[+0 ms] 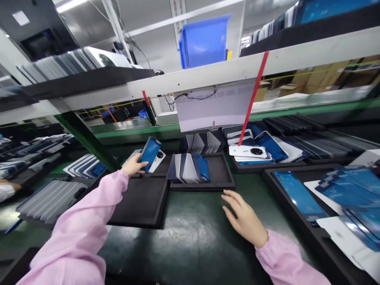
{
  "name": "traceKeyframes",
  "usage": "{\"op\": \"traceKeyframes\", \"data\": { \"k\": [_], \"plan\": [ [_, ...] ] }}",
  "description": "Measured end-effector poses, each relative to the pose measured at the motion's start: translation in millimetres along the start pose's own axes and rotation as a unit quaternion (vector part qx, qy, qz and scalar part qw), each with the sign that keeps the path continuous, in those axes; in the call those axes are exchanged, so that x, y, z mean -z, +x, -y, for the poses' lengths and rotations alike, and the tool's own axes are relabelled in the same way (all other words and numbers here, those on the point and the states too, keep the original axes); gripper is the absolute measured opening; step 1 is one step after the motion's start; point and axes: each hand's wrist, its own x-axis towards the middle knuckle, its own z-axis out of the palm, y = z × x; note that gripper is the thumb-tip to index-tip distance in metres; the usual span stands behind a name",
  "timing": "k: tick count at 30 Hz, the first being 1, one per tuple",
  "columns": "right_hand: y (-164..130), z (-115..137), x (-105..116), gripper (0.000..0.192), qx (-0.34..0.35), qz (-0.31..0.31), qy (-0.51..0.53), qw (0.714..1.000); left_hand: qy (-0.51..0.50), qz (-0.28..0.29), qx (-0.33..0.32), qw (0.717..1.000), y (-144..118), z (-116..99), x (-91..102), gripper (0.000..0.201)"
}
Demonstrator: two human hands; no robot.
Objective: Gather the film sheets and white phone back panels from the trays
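Phone back cover (149, 153), blue film side showing, tilted up above the far edge of an empty black tray (139, 202). Left hand (132, 166) grips it, fingers closed round its lower end; pink sleeve (80, 229) runs back toward camera. A white cover with round camera ring (158, 158) lies just behind it. Next tray (219, 174) to the right holds a row of covers (188, 168) standing on edge (blue and white mixed). Right hand (245, 219) hovers over the green bench (192, 237), fingers spread, holding nothing. Blue-filmed sheets (299, 196) lie in a tray far right.
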Motion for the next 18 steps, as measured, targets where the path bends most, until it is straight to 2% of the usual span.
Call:
{"op": "traceKeyframes", "data": {
  "k": [3, 6, 8, 13, 18],
  "plan": [
    [-14, -6, -14, 0.028, -0.007, 0.064, 0.020, 0.998, 0.078, 0.009, 0.035, 0.996, 38, 1, -24.1, 0.036],
    [-17, -11, -16, 0.024, -0.023, 0.095, 0.041, 0.994, 0.151, 0.012, 0.067, 0.986, 61, 2, -48.3, 0.034],
    [-16, -14, -13, 0.022, -0.046, 0.110, 0.051, 0.992, 0.188, 0.013, 0.081, 0.979, 71, 2, -57.6, 0.034],
    [-13, -13, -8, 0.020, -0.082, 0.174, 0.058, 0.980, 0.266, -0.007, 0.082, 0.961, 85, -4, -65.1, 0.036],
    [-13, -9, -7, 0.021, -0.090, 0.222, 0.066, 0.969, 0.314, -0.055, 0.052, 0.947, 77, -8, -65.5, 0.036]
  ]
}}
